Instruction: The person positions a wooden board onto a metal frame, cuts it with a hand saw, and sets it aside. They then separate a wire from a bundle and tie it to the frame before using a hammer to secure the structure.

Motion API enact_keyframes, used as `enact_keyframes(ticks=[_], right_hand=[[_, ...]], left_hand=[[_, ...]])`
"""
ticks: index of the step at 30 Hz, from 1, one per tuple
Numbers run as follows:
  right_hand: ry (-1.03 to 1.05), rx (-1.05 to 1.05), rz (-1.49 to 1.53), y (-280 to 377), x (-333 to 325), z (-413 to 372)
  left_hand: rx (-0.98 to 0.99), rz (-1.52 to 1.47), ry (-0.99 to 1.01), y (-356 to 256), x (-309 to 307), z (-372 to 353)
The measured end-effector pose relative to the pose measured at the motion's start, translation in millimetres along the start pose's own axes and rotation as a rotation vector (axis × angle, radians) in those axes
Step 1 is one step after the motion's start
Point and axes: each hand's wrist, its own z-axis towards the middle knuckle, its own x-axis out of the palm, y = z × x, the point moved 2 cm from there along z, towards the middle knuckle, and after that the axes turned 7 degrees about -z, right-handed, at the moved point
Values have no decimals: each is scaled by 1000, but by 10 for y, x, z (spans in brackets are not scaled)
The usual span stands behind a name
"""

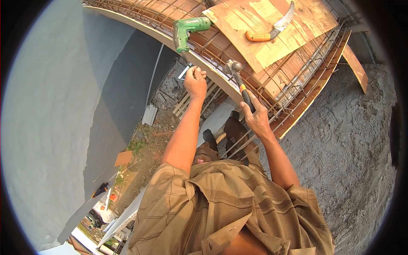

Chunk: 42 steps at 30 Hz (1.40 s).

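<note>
Rebar (pixel 297 80) runs along a curved wooden form (pixel 144 29) high above the ground, with a green drill (pixel 187 32) and a saw (pixel 274 29) lying up on plywood (pixel 263 55). The right hand (pixel 257 119) is wrapped round a hammer (pixel 241 87), whose head sits near the left hand (pixel 195 80). The left hand's fingertips pinch a small object, too tiny to identify, at the form's edge

On rebar cage (pixel 293 80), drill (pixel 187 32) left of plywood sheet (pixel 238 25); on that sheet, saw (pixel 272 29) at far right. In right hand (pixel 257 119), hammer (pixel 240 83), head at sheet's near edge. Just left of it, left hand (pixel 195 80), below drill. Wall (pixel 63 106) far left, sand (pixel 348 148) right.
</note>
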Motion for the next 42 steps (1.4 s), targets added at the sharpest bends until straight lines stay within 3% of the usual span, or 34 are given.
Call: enact_keyframes(ticks=[4,7,10,14,17,21,22,23,24,25,28,31,34,37,42], right_hand=[[-70,53,20,-122,-40,-103],[-152,-35,14,-250,-35,-116],[-58,139,101,-171,-158,-202],[-26,194,167,-251,-240,-288],[-103,161,132,-361,-298,-418],[-191,140,102,-573,-372,-666],[-198,159,99,-625,-389,-747],[-205,177,95,-647,-402,-829],[-194,222,120,-623,-429,-904],[-202,233,119,-633,-430,-983],[-227,268,115,-673,-407,-1198],[-242,308,131,-685,-346,-1397],[-318,266,117,-789,-236,-1596],[-335,288,133,-706,-250,-1784],[-376,310,136,-706,-272,-1968]], left_hand=[[230,160,232,-78,46,1],[415,366,309,-187,110,-17],[414,401,377,-199,91,31],[423,385,405,-429,16,-31],[-176,-66,630,-1007,-130,-241],[-727,-302,1578,-2315,-818,-692],[-710,-216,1990,-2622,-912,-853],[-636,-86,2256,-2923,-943,-1074],[-555,217,2311,-3030,-1030,-1293],[-457,526,2335,-3080,-1160,-1484],[-265,719,2252,-2882,-1599,-1831],[85,601,2036,-2812,-1848,-1956],[334,961,1878,-2774,-1866,-1968],[343,793,1776,-2421,-1981,-2084],[159,735,1525,-2437,-1959,-2202]])
